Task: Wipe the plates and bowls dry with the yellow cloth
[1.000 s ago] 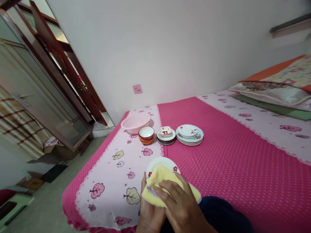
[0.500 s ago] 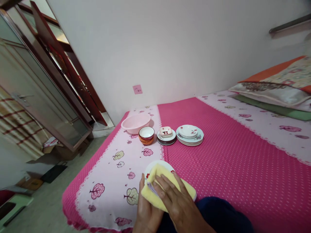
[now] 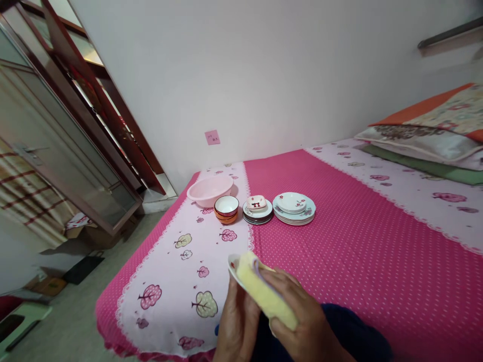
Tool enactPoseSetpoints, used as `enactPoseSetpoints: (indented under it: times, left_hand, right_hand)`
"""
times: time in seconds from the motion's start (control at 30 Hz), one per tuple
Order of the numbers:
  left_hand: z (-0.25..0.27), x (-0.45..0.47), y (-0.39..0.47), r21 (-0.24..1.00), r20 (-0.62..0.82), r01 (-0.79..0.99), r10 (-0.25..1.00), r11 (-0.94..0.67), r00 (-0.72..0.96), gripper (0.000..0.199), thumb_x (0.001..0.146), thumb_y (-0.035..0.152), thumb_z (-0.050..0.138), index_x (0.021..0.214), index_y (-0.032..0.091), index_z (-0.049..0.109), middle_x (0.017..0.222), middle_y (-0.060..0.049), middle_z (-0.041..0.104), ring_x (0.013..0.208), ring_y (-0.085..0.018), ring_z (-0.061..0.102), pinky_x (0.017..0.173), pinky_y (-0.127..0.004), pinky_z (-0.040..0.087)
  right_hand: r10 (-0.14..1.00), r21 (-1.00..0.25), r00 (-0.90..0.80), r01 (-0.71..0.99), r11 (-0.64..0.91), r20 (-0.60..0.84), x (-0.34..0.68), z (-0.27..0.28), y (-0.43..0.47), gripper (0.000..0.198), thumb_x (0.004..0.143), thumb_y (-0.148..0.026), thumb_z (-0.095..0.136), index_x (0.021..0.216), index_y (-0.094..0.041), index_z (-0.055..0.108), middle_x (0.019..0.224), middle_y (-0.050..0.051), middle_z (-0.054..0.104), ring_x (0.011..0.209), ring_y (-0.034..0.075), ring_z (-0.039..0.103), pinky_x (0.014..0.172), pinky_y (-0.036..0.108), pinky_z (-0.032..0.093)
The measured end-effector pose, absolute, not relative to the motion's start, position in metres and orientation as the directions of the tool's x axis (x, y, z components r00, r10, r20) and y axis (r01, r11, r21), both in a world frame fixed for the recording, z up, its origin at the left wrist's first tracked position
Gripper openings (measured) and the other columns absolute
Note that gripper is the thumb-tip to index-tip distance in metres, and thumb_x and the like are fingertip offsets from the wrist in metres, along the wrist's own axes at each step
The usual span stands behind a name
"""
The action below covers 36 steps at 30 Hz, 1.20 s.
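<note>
A small white plate [image 3: 233, 265] with red flowers is tilted nearly on edge, low in the middle of the head view. My left hand [image 3: 238, 319] supports it from the left and underneath, closed on it. My right hand [image 3: 298, 311] grips a folded yellow cloth [image 3: 260, 289] with a purple edge and presses it over the plate's face and rim. Most of the plate is hidden behind the cloth. Both hands are above my lap at the bed's near edge.
On the bed [image 3: 350, 241] stand a pink basin [image 3: 210, 188], stacked orange bowls [image 3: 226, 211], dark-rimmed plates [image 3: 257, 217] with a small square dish [image 3: 256, 202] on top, and stacked flowered plates [image 3: 298, 215]. Pillows [image 3: 430, 136] lie at right; a glass-paned door [image 3: 71, 136] stands left.
The plate has turned from facing up to tilted nearly on edge. My right hand has swung with the cloth from lying flat on the plate to gripping round its right side.
</note>
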State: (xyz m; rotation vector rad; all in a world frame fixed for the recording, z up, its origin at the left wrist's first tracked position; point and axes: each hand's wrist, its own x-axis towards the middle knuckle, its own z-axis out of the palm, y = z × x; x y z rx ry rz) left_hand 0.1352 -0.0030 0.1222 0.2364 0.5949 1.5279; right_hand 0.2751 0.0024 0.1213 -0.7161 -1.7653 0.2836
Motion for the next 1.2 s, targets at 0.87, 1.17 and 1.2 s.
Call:
enactPoseSetpoints:
  times: [0.87, 1.17, 1.2]
  left_hand:
    - [0.14, 0.147, -0.013, 0.778, -0.078, -0.627, 0.996, 0.039, -0.034, 0.076, 0.077, 0.025, 0.085, 0.147, 0.02, 0.055, 0.125, -0.014, 0.075, 0.13, -0.032, 0.061, 0.116, -0.046, 0.04]
    - [0.134, 0.153, -0.019, 0.715, -0.133, -0.694, 0.991, 0.081, -0.021, 0.076, 0.073, 0.026, 0.086, 0.144, 0.018, 0.059, 0.127, -0.014, 0.074, 0.131, -0.035, 0.06, 0.117, -0.049, 0.04]
    - [0.135, 0.153, -0.02, 0.704, -0.141, -0.704, 0.99, 0.092, -0.011, 0.077, 0.073, 0.025, 0.086, 0.144, 0.019, 0.058, 0.127, -0.014, 0.074, 0.131, -0.035, 0.06, 0.117, -0.049, 0.04]
  right_hand:
    - [0.971, -0.764, -0.147, -0.599, -0.24, -0.19, 0.299, 0.115, 0.028, 0.06, 0.071, -0.041, 0.087, 0.124, -0.017, 0.071, 0.107, 0.012, 0.081, 0.097, 0.033, 0.077, 0.083, 0.04, 0.063]
    - [0.997, -0.936, -0.013, -0.343, -0.079, -0.08, 0.295, 0.121, 0.027, 0.061, 0.074, -0.057, 0.081, 0.116, -0.014, 0.07, 0.1, 0.011, 0.082, 0.086, 0.033, 0.078, 0.075, 0.042, 0.063]
    - [0.998, -0.95, 0.0, -0.306, -0.064, -0.067, 0.296, 0.119, 0.029, 0.061, 0.074, -0.059, 0.081, 0.114, -0.014, 0.07, 0.098, 0.012, 0.081, 0.084, 0.033, 0.077, 0.075, 0.042, 0.063]
